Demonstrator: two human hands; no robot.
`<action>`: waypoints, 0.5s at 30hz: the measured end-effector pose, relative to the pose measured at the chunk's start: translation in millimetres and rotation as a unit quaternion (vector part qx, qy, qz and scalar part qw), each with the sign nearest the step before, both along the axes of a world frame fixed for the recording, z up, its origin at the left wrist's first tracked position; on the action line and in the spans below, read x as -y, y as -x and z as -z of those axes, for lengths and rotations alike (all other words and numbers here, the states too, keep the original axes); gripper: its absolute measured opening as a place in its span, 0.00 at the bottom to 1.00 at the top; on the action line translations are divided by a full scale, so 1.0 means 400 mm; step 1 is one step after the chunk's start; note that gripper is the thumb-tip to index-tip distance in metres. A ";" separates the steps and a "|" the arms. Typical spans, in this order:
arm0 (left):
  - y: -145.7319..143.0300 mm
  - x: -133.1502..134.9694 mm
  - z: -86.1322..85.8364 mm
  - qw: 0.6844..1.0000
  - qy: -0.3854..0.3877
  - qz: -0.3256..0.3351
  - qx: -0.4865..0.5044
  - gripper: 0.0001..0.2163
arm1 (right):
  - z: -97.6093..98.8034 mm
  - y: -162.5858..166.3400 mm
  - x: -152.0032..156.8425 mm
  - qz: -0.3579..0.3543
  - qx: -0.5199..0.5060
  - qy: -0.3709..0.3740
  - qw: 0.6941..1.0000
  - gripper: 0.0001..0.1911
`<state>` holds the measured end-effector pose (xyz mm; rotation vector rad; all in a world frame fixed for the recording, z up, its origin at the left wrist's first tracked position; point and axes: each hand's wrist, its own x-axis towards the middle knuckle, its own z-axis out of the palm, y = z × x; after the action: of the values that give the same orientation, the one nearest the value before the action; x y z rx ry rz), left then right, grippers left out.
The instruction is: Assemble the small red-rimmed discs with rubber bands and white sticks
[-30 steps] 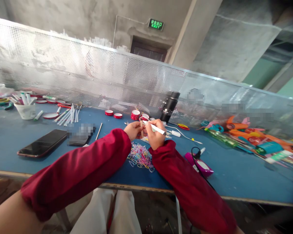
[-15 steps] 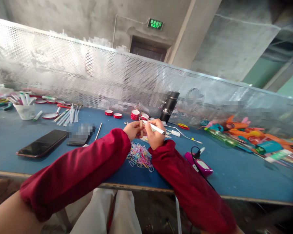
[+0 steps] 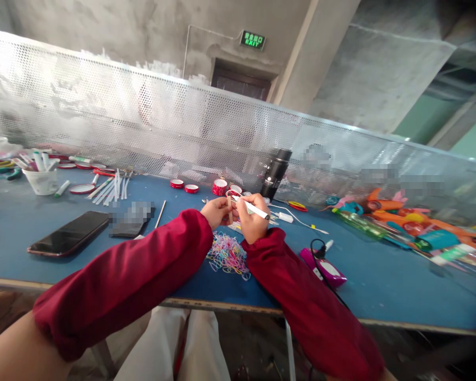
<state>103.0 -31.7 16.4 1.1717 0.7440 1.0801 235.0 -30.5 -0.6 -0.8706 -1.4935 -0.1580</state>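
Clamping tan stick (image 3: 229,203) in left grip (image 3: 216,212) and white pen (image 3: 256,210) in right grip (image 3: 254,224) at frame centre, apparently marking; likely needing steady pen control next.

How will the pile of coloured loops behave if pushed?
The pile of loops likely spreads rather than slides whole: its edge is loose and ragged. Each loop looks thin and bent, so probably floppy and light. They overlap, so some may snag neighbours.

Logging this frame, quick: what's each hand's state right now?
Left hand: closed, holding a thin tan strip.
Right hand: closed, holding a white pen.
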 end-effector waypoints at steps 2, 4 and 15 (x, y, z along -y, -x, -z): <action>0.000 0.000 0.000 1.000 0.001 -0.002 0.002 0.05 | -0.001 0.002 0.002 -0.005 0.000 -0.003 1.000 0.08; 0.000 0.001 0.000 1.000 0.001 -0.001 0.003 0.05 | -0.002 0.004 0.004 -0.009 -0.001 -0.008 1.000 0.08; 0.000 0.009 -0.004 1.000 0.004 0.014 0.007 0.06 | -0.004 0.004 0.005 -0.008 -0.003 -0.005 1.000 0.08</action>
<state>102.9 -35.3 18.1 1.1641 0.7185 1.0602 233.6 -32.5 0.8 -0.8508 -1.4913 -0.1510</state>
